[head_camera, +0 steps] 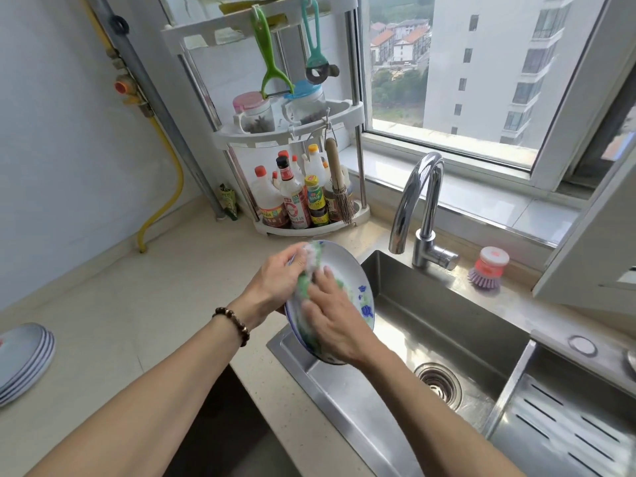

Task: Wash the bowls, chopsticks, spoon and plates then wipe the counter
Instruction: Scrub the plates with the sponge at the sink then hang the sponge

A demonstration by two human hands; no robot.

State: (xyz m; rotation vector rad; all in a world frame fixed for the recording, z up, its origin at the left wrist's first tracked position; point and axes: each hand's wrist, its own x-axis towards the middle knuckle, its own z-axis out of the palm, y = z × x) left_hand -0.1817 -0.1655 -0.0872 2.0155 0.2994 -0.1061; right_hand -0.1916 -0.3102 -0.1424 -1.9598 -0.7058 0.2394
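Nearest me, at the counter's left edge, sits a stack of plates; whether they are washed or waiting I cannot tell.

Over the sink's near-left corner I hold the plate tilted on edge. My left hand grips its rim from behind, thumb curled over the top edge. My right hand presses a soapy green sponge against the plate's face, fingers bent over it. The two hands are close together, the plate between them.

I judge the task to be in the scrubbing stage: this plate is lathered but not yet rinsed, and no water runs from the faucet at the sink's back edge. The basin around the drain looks bare, and I see no bowls, chopsticks or spoon anywhere, so I cannot tell whether those are finished or simply out of view. Wiping the counter is, by my reckoning, not yet begun.

Farther back, a dish brush stands on the ledge right of the faucet, and a corner rack of bottles fills the counter's far corner.
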